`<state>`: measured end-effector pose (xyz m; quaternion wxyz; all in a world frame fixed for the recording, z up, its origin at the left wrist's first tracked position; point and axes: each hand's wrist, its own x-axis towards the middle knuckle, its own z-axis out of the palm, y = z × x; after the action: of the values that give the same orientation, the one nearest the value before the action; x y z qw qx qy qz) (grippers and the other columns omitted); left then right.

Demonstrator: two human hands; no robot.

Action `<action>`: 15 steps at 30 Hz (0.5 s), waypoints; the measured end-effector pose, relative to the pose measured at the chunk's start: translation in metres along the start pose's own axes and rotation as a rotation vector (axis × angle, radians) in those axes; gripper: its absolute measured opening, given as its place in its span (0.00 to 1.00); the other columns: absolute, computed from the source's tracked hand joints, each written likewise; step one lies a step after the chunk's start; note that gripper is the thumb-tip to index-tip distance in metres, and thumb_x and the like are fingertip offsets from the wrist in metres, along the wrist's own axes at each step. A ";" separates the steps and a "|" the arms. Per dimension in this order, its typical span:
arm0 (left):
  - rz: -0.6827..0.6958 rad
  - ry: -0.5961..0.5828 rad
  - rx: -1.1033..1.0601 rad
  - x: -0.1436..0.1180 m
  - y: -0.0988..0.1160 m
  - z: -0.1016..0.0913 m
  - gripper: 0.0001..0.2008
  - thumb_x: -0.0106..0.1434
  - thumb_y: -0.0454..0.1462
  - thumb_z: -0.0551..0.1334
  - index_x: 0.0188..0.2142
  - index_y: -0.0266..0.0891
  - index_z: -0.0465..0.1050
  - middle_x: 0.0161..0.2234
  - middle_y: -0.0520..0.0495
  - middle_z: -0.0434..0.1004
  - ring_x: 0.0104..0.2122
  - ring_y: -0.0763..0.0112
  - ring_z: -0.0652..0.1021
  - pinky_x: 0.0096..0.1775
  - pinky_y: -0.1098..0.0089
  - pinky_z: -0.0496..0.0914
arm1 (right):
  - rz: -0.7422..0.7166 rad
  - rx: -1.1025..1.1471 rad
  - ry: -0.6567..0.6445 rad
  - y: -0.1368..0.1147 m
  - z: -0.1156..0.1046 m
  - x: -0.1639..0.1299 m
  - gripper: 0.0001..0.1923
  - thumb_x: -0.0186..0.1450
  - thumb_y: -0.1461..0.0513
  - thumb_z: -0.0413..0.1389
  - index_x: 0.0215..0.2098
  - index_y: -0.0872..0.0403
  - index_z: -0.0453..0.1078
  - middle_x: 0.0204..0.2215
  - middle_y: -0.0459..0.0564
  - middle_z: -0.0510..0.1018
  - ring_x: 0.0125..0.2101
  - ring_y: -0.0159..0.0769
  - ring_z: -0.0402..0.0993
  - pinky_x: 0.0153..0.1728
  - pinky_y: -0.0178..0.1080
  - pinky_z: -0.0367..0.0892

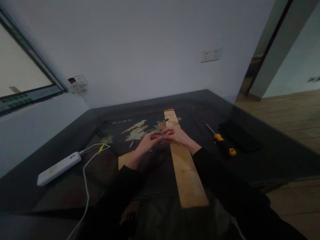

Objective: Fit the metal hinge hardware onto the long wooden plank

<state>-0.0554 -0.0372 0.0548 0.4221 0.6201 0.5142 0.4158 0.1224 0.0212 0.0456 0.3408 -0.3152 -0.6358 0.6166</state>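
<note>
Over the middle of the dark table, my left hand (151,140) and my right hand (175,134) meet at the fingertips. Both are closed in a pinch around a small shiny metal piece (163,135), too small to tell its kind. Beneath my right hand and wrist lies a long wooden board (188,175), running from the far side toward me. A shorter wooden piece (124,159) is partly covered by my left forearm. Left of my left hand lies another small shiny metal piece (132,143).
A screwdriver (221,140) with a yellow and black handle lies at the right, beside a dark flat item (239,136). A white power strip (59,168) and its white cable (86,182) are at the left of the table (151,184). A wall rises behind it.
</note>
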 end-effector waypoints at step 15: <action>-0.077 -0.006 -0.141 0.004 -0.013 -0.013 0.21 0.50 0.46 0.73 0.40 0.35 0.78 0.37 0.40 0.84 0.38 0.62 0.83 0.44 0.63 0.75 | -0.046 -0.160 0.087 0.002 0.003 0.000 0.06 0.64 0.61 0.61 0.32 0.57 0.72 0.17 0.42 0.74 0.16 0.24 0.70 0.19 0.26 0.65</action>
<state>-0.0715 -0.0306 0.0466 0.4820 0.5701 0.5057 0.4324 0.1201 0.0197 0.0437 0.3562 -0.3533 -0.6745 0.5417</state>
